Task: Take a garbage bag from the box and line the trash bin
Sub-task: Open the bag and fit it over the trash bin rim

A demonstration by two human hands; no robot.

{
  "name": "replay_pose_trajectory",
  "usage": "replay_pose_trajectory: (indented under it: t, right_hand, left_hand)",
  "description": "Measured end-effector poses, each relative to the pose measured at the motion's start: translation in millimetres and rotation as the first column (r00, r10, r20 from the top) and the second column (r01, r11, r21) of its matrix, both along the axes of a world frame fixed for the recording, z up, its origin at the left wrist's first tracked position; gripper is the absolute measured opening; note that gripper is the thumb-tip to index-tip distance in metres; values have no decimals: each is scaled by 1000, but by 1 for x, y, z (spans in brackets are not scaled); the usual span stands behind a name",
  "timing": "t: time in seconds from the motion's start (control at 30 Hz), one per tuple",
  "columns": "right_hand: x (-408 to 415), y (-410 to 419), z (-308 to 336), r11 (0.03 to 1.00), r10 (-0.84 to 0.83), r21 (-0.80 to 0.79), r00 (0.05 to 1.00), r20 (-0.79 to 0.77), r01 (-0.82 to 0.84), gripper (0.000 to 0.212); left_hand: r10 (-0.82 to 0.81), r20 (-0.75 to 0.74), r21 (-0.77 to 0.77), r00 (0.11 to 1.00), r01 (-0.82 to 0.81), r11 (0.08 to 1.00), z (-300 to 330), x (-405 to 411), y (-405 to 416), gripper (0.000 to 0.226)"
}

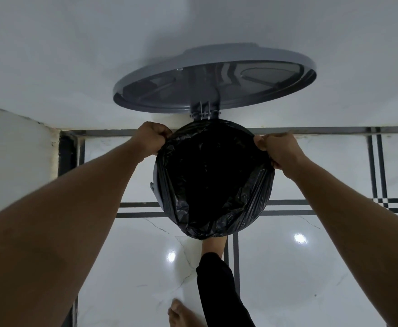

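Observation:
A round grey trash bin (155, 175) stands on the floor below me, seen from straight above, its grey lid (217, 79) swung up against the white wall. A black garbage bag (214, 180) hangs inside it, with its mouth folded out over most of the rim. My left hand (152, 138) pinches the bag's edge at the far left of the rim. My right hand (279, 149) grips the edge at the far right. The bin's body is almost wholly hidden by the bag. No box is in view.
One foot (213, 246) in a black trouser leg rests at the bin's near side, apparently on its pedal; the other bare foot (181, 315) stands on the glossy white tiles. A white wall runs behind the bin, and a white surface (16, 161) is at left.

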State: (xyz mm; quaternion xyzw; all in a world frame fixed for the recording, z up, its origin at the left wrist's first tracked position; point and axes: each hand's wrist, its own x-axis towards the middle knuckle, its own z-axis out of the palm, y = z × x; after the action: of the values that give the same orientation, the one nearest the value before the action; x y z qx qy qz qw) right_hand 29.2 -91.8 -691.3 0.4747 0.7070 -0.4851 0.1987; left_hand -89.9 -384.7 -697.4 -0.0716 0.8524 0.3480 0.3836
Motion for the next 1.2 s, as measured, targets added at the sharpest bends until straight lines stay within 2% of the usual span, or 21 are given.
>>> replay_pose_trajectory:
  t: [0.1,0.2,0.27,0.37,0.4,0.47,0.53,0.67,0.73,0.83,0.93,1.03,1.1,1.17,1.2]
  right_hand:
    - [-2,2,-2,1000,-16,-10,1000,12,16,28]
    - [-4,3,-2,999,-32,-23,999,20,33,33]
    - [-5,3,-2,998,-46,-40,999,24,47,34]
    - [-4,2,-2,997,-56,-43,998,20,56,32]
    - [-4,2,-2,998,-57,-40,998,16,58,30]
    - [-4,1,0,998,-55,-37,998,8,55,29]
    - [-4,0,2,998,-54,-30,998,11,54,30]
    - [-4,-5,4,998,-55,12,998,10,55,38]
    - [-4,-6,5,998,-60,20,998,10,60,37]
    - [-3,-7,6,998,-62,26,998,1,62,26]
    - [-2,-7,6,997,-72,0,997,-9,72,25]
    - [-2,-6,6,996,-77,-50,997,-3,76,17]
    - [-2,-5,5,994,-87,-67,996,3,87,18]
    - [-1,-4,4,992,-101,-79,995,0,100,30]
    - [0,-4,4,990,-107,-89,994,-3,107,35]
  left_hand:
    - [38,49,41,998,-40,998,2,4,-2,37]
    - [194,40,144,980,-197,970,6,14,-15,23]
    - [377,-71,192,924,-358,914,9,31,-25,17]
    - [572,-213,148,792,-552,820,18,74,-33,0]
    - [610,-208,126,765,-597,792,22,90,-32,9]
    - [594,-215,55,776,-597,800,30,120,-31,30]
    - [509,-258,-2,821,-527,850,35,145,-28,37]
    - [323,-408,-84,854,-388,918,38,161,-23,19]
    - [224,-424,-166,877,-319,933,38,159,-18,12]
    - [246,-442,-135,863,-335,933,35,162,-14,16]
    - [429,-404,-89,808,-501,861,29,168,-19,19]
    - [513,-290,-95,808,-558,825,22,164,-27,20]
    - [617,-151,-48,772,-630,776,11,156,-32,21]
    - [698,13,18,716,-698,716,0,150,-39,20]
    - [702,49,40,710,-704,709,-5,148,-42,21]
